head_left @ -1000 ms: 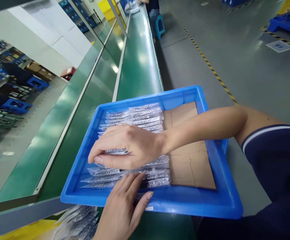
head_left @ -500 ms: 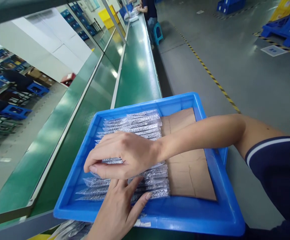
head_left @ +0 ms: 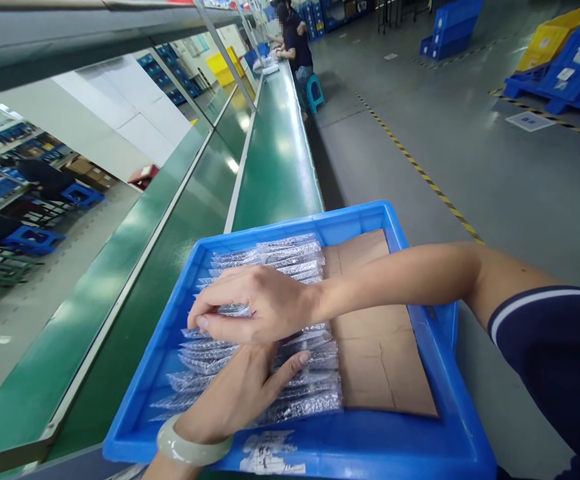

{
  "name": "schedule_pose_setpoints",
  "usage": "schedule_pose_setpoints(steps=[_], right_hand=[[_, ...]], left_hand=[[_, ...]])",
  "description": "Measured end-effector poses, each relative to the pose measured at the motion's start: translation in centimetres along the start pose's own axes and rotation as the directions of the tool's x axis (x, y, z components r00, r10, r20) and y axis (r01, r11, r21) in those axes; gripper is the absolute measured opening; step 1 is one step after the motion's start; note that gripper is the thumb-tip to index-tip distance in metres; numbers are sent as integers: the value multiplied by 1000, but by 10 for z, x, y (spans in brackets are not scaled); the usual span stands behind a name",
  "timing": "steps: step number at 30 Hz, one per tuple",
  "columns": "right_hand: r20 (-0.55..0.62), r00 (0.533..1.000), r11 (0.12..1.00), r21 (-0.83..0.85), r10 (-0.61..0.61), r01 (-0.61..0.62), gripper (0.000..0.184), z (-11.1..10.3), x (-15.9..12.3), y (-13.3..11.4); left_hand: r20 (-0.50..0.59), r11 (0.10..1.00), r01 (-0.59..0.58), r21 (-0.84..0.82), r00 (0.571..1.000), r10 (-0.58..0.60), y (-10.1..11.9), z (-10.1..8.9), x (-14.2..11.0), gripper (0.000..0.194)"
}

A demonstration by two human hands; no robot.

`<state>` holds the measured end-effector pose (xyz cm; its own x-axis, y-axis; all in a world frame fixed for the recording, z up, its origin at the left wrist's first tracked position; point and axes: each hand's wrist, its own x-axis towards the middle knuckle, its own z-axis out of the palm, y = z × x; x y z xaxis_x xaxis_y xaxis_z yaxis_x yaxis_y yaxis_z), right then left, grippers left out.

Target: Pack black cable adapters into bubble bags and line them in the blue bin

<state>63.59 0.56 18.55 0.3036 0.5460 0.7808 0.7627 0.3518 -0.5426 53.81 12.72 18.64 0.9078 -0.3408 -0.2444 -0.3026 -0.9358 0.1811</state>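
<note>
2 hands crossed over a blue tray of bubble-wrapped packets

the right hand [head_left: 260, 303] reaches in from the right side of the view, its forearm passing above a brown cardboard sheet [head_left: 370, 360]. its fingers curl down loosely over the packets [head_left: 315, 393], with the thumb tip close to the fingers; whether anything is pinched there cannot be told. the left hand [head_left: 243, 383] comes up from the bottom of the view, partly beneath the right hand. its thumb points away from the palm, over the packets, but its other fingers are hidden, so its grip cannot be told either. a pale bracelet [head_left: 193, 443] circles the left wrist, and a dark blue sleeve [head_left: 550, 333] with 1 white stripe covers the right upper arm.

the packets stand packed in a row inside the blue tray [head_left: 370, 433], leaning on one another, with the cardboard sheet lying flat beside them on the tray's right side. white sticker remnants [head_left: 270, 457] mark the tray's near rim. another blue edge [head_left: 450, 323] shows just past the right side of the tray.

beyond the tray runs a long green table [head_left: 280, 160]. near its far end is a person [head_left: 297, 50] in dark clothing, by a teal stool [head_left: 315, 93]. yellow-and-black tape [head_left: 420, 170] crosses the grey floor [head_left: 470, 180] on the right.
</note>
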Motion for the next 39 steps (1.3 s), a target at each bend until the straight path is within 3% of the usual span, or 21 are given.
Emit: schedule_pose_setpoints(steps=[4, 11, 18, 22, 25, 31, 39], right_hand=[[-26, 1000, 1000, 5, 5, -5, 16, -1, 1, 0], [-68, 998, 1000, -19, -3, 2, 16, -1, 4, 4], [-131, 991, 999, -23, 35, -39, 14, -13, 9, 0], [-189, 976, 994, 35, 105, -100, 13, -23, 13, -4], [-215, 970, 992, 81, 112, -96, 13, -27, 15, -4], [-282, 954, 994, 63, 104, -89, 12, -28, 17, 7], [-339, 926, 985, 13, 168, -174, 11, -32, 21, 21]], left_hand=[[-15, 999, -46, -18, 999, 46, 2, -1, 5, 43], [-200, 990, -45, 132, 977, 71, -9, 9, 18, 47], [-262, 994, -94, 57, 959, 106, -23, 21, 31, 39], [-359, 996, -85, 15, 929, 85, -27, 19, 39, 36], [-406, 988, -106, 117, 902, 145, -27, 16, 43, 36], [-403, 966, -56, 253, 902, 157, -25, 13, 49, 40], [-292, 956, -153, 249, 929, 225, -31, 4, 74, 38]])
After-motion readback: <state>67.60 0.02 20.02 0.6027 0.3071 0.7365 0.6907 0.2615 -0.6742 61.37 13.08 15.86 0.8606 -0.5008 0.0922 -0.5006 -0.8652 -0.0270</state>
